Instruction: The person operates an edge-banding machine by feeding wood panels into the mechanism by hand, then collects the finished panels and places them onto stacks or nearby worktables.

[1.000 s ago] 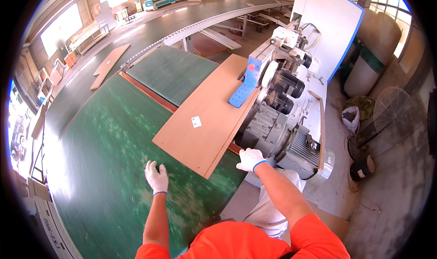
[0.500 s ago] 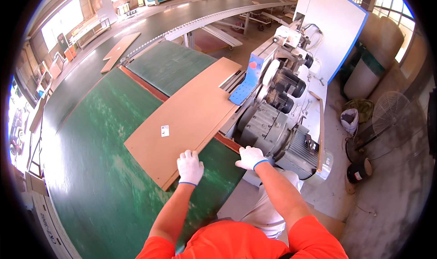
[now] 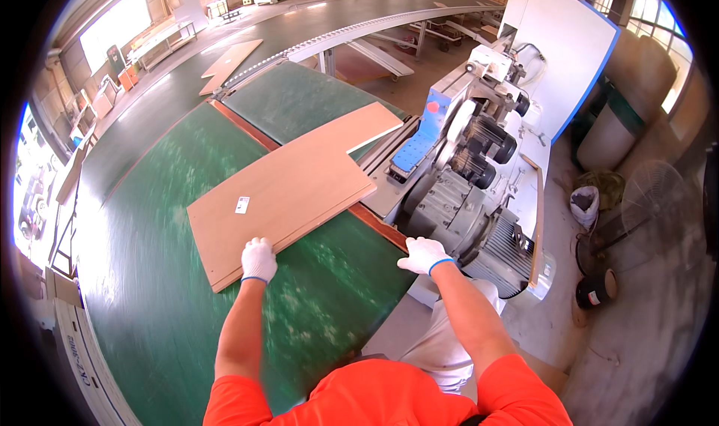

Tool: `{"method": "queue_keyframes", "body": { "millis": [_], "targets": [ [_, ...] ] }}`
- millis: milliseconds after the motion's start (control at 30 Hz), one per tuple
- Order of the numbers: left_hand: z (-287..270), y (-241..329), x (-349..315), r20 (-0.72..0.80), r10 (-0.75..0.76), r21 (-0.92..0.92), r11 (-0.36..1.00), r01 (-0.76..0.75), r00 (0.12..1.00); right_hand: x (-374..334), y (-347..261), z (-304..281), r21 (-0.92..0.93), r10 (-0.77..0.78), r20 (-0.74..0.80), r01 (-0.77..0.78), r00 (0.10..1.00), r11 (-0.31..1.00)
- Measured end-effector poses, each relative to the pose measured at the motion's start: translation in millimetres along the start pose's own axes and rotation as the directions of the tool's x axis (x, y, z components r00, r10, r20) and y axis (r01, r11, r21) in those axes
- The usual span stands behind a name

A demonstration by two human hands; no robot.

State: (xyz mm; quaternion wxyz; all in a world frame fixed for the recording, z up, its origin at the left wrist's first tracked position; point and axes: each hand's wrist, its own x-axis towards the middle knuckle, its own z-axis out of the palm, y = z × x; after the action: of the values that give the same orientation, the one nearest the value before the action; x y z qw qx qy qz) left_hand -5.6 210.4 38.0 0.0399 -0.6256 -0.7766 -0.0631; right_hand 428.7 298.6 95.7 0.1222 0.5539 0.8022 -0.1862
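Observation:
A long brown wooden board (image 3: 277,190) with a notch cut into its right end and a small white label (image 3: 242,205) lies across the green belt surface (image 3: 150,224). My left hand (image 3: 259,260), in a white glove, grips the board's near edge close to its left end, fingers curled on top. My right hand (image 3: 425,256), also gloved, is apart from the board, by the end of the red-brown strip (image 3: 382,229) beside the machine. Its thumb stands away from its fingers, and nothing shows in it.
On the right stands a machine with grey motors (image 3: 442,201), a blue guard (image 3: 419,145) and a white cabinet (image 3: 562,44). A smaller cut board (image 3: 232,62) lies on the dark conveyor (image 3: 299,29) behind. A standing fan (image 3: 648,201) is at the far right.
The board has slid left, away from the blue guard, and its notched end has come into view. My left hand has moved left with it; my right hand has barely moved.

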Motion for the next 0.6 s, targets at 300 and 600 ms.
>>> {"method": "queue_keyframes", "body": {
  "millis": [300, 600],
  "targets": [
    [-42.0, -99.4, -142.9, -0.064, -0.005, -0.153, 0.988, -0.005, 0.998, 11.0, -15.8, 1.9, 0.178, -0.073, -0.162, 0.102, 0.984, 0.979],
    [-55.0, -116.4, -415.7, -0.319, -0.317, -0.119, 0.948, 0.294, 0.893, 85.5, -153.9, 5.9, 0.057, -0.488, -0.413, 0.556, 0.769, 0.829]
  ]
}}
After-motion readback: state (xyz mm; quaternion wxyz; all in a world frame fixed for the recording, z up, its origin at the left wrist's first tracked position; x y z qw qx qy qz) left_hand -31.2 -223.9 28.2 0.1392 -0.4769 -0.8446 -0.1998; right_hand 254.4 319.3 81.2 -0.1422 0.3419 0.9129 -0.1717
